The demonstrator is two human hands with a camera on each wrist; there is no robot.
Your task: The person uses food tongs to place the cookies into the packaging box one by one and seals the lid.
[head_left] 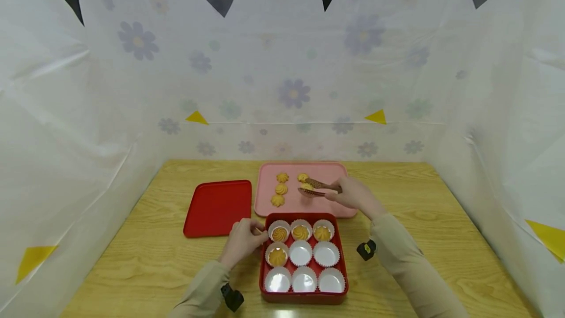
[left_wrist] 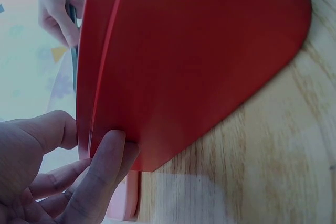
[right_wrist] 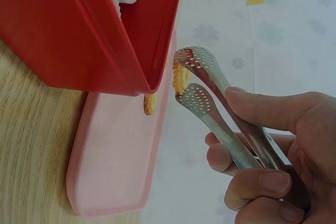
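Observation:
My right hand (head_left: 353, 193) grips metal tongs (right_wrist: 226, 114) with perforated tips, over the pink tray (head_left: 265, 210). Between the parted tips is a piped butter cookie (right_wrist: 181, 77); another cookie (head_left: 302, 177) lies just behind. My left hand (head_left: 244, 239) holds the far left corner of a red box (head_left: 304, 295), its rim between the fingers in the left wrist view. Inside, white paper cups (head_left: 301, 252) stand in three rows. Each cup of the back row holds a cookie (head_left: 301, 232), as does the left cup of the middle row; the others are bare.
Left of the pink tray lies a flat red lid (head_left: 218, 208) on the wooden table (head_left: 154, 259). Three cookies (head_left: 281, 189) form a column on the tray's left half. White sheeting (head_left: 282, 63) with flowers encloses the back and sides.

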